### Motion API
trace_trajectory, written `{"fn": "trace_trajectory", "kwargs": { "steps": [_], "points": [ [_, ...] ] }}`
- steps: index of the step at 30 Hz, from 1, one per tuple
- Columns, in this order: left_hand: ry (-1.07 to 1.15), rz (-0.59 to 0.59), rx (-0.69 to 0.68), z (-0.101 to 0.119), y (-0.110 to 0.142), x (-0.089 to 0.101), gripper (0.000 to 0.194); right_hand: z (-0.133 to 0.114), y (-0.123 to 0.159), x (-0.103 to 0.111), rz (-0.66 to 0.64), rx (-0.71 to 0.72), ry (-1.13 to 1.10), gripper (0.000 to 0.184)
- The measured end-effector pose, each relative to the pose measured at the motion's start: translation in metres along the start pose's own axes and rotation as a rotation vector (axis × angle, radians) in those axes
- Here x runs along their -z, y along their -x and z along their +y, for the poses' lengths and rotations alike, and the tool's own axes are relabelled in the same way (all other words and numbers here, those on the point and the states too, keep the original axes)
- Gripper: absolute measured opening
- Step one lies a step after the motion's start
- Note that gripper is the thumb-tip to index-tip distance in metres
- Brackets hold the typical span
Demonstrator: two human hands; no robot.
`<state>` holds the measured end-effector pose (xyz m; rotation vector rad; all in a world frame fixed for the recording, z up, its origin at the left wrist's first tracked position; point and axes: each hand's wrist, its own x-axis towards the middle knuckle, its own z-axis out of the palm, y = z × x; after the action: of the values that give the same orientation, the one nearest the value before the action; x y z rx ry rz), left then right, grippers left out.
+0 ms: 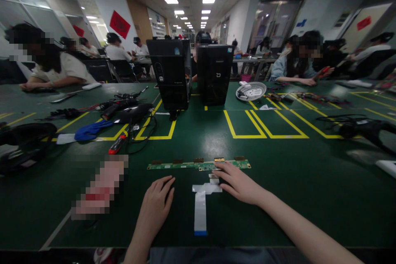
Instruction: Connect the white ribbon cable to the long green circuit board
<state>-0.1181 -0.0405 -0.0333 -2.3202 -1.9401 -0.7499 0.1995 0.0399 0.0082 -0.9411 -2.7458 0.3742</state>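
Note:
A long, narrow green circuit board (176, 165) lies across the dark green table in front of me. Below its right half is a white flat ribbon cable (200, 210), bent at the top, with a blue end toward me. My right hand (236, 181) rests over the right part of the board and the cable's upper end, fingers stretched out and apart. Whether its fingertips press on the board or only hover, I cannot tell. My left hand (157, 198) lies on the table left of the cable, fingers loosely extended, holding nothing.
Two black computer towers (215, 75) stand at the back centre. A red-handled screwdriver (117, 144), a blue glove (89, 130) and tangled cables lie left. A white round grille (250, 91) sits back right. Yellow tape (250, 136) marks the table. Other people sit beyond it.

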Motion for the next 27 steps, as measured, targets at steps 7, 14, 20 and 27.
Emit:
{"fn": "trace_trajectory", "kwargs": {
  "steps": [7,14,20,27],
  "points": [
    [0.031,0.024,0.003,0.010,0.000,-0.001,0.032,0.035,0.025,0.000,0.072,-0.123,0.003,0.045],
    [0.178,-0.113,-0.194,0.083,-0.011,-0.013,0.033,0.041,0.028,-0.005,0.066,-0.120,0.042,0.049],
    [0.180,-0.141,-0.267,0.120,-0.024,-0.029,0.039,0.040,0.027,-0.007,0.046,-0.111,0.056,0.053],
    [0.171,-0.147,-0.259,0.120,-0.022,-0.039,0.039,0.034,0.027,-0.009,0.047,-0.096,0.048,0.053]
  ]
}}
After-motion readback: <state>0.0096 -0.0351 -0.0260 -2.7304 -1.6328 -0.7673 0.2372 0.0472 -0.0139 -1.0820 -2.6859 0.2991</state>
